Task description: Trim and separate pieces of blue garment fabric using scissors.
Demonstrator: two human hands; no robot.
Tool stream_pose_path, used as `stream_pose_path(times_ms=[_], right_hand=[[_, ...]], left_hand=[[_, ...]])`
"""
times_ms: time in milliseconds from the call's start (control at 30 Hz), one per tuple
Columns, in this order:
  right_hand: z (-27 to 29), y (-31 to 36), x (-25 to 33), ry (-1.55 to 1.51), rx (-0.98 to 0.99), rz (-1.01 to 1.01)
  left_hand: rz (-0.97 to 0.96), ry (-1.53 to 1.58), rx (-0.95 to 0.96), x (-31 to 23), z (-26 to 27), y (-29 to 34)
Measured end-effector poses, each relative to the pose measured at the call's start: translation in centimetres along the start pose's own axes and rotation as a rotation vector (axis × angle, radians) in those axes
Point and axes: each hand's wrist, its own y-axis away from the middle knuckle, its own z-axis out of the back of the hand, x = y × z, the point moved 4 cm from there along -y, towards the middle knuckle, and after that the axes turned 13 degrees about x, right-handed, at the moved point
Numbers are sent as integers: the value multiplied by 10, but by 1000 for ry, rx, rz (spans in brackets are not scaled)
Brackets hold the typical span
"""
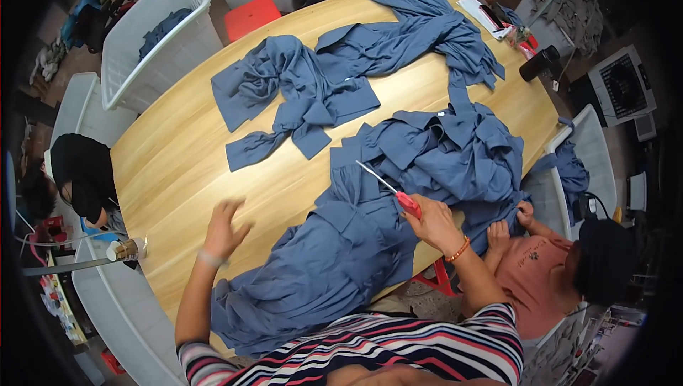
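Observation:
My right hand [435, 226] is closed around the red handle of a pair of scissors [407, 204]. Their narrow metal blades point up and to the left, over a heap of blue-grey garments [455, 155]. My left hand [224, 233] is raised above the bare wood to the left, its fingers apart and nothing in it. Between my arms a blue-grey garment [324, 265] lies gathered in folds, reaching down to the table's near edge. Neither hand visibly grips the cloth.
More blue-grey garments [292, 91] lie across the far side of the wooden table [163, 165]. A co-worker in a pink shirt [533, 272] handles cloth at right; others sit left and far. White bins [117, 66], a red stool [252, 17] and a black cup [539, 64] surround it.

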Motion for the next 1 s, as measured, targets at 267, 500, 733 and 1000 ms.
stream_pose_path(times_ms=[267, 500, 733, 1000], right_hand=[[-14, 39, -46, -173, -82, -99], [-28, 84, -95, -290, -88, -220], [-29, 76, -76, -237, -32, -133], [-37, 50, -8, -126, 117, 16]], left_hand=[[-217, -74, -192, -80, -49, -323], [99, -341, -97, -66, -92, -413], [72, -424, -58, -9, -104, -252], [441, -533, 249, 68, -99, -20]])
